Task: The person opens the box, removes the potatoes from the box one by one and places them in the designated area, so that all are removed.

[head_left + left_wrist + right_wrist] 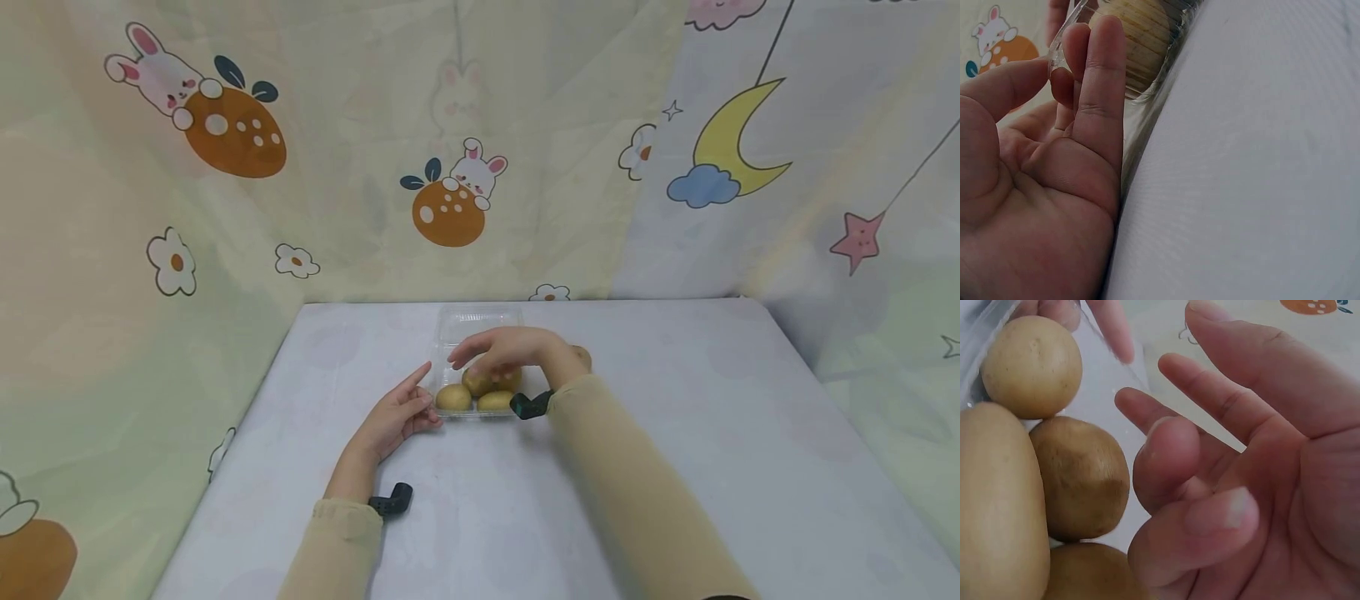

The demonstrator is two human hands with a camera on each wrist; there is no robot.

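A clear plastic clamshell box (441, 350) lies with its lid back on the table. In its near half sit several potatoes, among them a round potato (453, 397) at the left corner and a long potato (495, 402) along the front. My left hand (396, 417) is at the box's near left corner, thumb and curled fingers at the rim, index finger stretched forward. Over the potatoes hovers my right hand (506, 350), fingers loosely bent and holding nothing. In the right wrist view a darker potato (1082, 478) lies beside its fingertips.
Another potato (582, 357) lies outside the box on the right, partly behind my right wrist. A white cloth covers the table (675, 433). Behind it hangs a curtain (360, 167) printed with rabbits and flowers. A black band (532, 405) circles the right wrist.
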